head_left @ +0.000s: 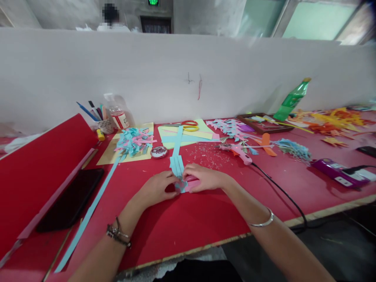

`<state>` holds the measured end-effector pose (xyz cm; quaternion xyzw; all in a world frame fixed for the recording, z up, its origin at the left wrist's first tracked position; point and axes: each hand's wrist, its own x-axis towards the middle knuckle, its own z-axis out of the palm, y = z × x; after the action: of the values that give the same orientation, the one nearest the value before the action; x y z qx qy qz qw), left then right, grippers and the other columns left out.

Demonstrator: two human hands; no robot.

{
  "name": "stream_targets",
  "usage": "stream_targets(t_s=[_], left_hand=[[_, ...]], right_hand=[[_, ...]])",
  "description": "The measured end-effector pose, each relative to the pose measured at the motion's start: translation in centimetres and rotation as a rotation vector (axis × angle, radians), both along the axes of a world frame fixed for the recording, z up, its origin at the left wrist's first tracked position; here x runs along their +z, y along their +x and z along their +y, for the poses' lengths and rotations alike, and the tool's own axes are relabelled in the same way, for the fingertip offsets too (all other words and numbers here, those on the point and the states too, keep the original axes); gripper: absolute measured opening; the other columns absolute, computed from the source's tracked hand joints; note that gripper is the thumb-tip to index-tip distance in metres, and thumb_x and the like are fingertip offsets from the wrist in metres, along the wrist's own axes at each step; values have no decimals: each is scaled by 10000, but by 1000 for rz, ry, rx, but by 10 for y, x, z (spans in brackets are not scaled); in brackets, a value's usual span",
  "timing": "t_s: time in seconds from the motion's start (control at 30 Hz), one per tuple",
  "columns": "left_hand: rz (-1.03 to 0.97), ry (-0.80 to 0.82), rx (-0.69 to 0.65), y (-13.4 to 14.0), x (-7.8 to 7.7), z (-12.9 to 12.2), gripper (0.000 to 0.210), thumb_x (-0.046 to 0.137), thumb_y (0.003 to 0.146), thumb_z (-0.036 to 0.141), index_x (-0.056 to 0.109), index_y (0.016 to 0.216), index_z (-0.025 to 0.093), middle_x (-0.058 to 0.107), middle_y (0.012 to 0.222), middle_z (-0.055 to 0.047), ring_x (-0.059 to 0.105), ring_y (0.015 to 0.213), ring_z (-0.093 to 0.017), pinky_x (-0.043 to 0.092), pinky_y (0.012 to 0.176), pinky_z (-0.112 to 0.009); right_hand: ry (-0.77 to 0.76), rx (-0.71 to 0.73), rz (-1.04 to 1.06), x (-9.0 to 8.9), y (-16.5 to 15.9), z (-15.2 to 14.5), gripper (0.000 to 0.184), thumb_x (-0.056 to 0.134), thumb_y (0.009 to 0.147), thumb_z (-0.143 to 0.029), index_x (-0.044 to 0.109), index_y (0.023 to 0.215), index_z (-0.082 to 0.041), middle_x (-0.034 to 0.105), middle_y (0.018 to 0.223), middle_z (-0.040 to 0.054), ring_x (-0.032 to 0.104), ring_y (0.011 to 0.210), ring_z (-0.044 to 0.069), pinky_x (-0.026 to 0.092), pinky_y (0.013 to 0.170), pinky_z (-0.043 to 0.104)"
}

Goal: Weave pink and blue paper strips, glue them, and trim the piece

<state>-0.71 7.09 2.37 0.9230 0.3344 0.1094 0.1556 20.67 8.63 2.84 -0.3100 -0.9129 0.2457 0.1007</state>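
My left hand (158,188) curls its thumb and fingers round the lower left end of folded light-blue paper strips (177,165) on the red tabletop. From the other side my right hand (205,178) pinches the same end, with a pink paper strip (192,185) under its fingers. The fingertips hide how the pink and blue papers overlap. One long blue strip (178,141) runs from the folded piece towards the scissors (190,125), which have red and yellow handles and lie on pale paper sheets.
Left of my hands are a black phone (72,199), a red board (44,168) and a heap of cut paper (133,141). To the right, a pink glue gun (239,152) trails a black cord. A green bottle (292,102) leans at the back, beyond a purple device (339,172).
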Motion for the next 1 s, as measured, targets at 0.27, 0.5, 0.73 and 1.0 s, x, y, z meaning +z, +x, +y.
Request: stream_targets(t_s=[0.27,0.5,0.73,1.0], left_hand=[[12,9,-24,0,1,0,203,534,743,213,592,934,246,542,962,-18,520,855,-157,401,710,-239],[-3,9,-18,0,0,1,181,556,732,223,603,907,226,547,965,-27,514,873,-160,405,713,-237],[-17,-57,-104,2,-1,2,167,486,792,209,621,890,222,609,922,-21,553,838,-138,407,737,-226],[22,-16,-140,3,1,1,192,470,812,221,626,922,240,621,955,-17,567,852,-142,401,735,-218]], right_hand=[[-10,-10,20,0,-2,-2,280,595,691,-268,516,944,-177,471,991,58,448,929,176,383,812,294],[2,-10,14,-1,-2,-2,279,607,681,-263,522,930,-170,453,994,63,440,940,175,383,831,292],[24,-5,2,-3,-3,-2,247,606,670,-231,541,901,-175,446,980,54,438,919,175,385,832,310],[-27,8,-13,0,-2,-3,125,589,698,-240,567,808,-185,418,976,45,414,948,176,382,838,308]])
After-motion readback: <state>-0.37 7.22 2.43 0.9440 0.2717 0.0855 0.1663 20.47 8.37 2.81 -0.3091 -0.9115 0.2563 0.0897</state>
